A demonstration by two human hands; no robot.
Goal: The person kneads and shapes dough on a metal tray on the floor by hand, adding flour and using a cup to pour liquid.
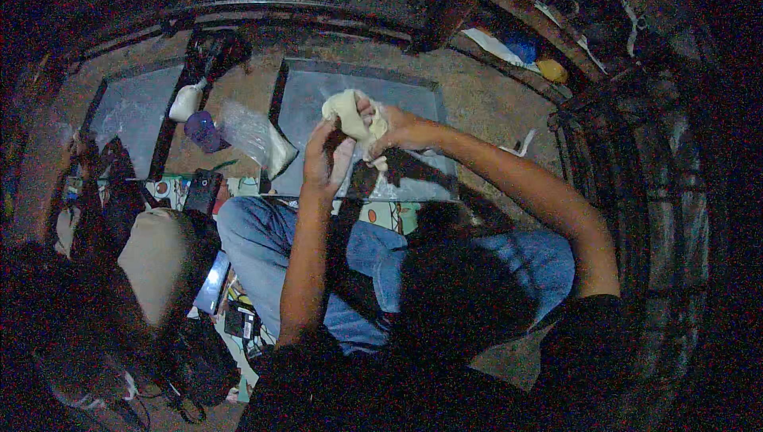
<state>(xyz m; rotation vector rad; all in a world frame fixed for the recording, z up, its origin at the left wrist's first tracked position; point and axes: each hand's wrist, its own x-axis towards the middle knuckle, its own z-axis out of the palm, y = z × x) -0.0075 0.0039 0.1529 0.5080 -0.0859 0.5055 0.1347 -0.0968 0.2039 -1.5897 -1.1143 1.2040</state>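
A soft, cream-coloured lump of dough [343, 106] is raised above a grey flat tray [306, 86]. My left hand [324, 160] holds it from below and the left, palm turned inward. From the right, my right hand [400, 128] grips it, fingertips pressing into the dough. A small piece of dough hangs down beneath my right hand. Whitish smears mark the tray's surface under my hands. Dim light and grain blur the finger edges.
Left of the tray lie a clear plastic bag [250, 131] with white contents, a purple cup [203, 131] and a small white bag [187, 103]. A second grey tray [135, 106] is farther left, beside another person's hand [83, 150]. A phone-like black object [203, 191] lies near my knee.
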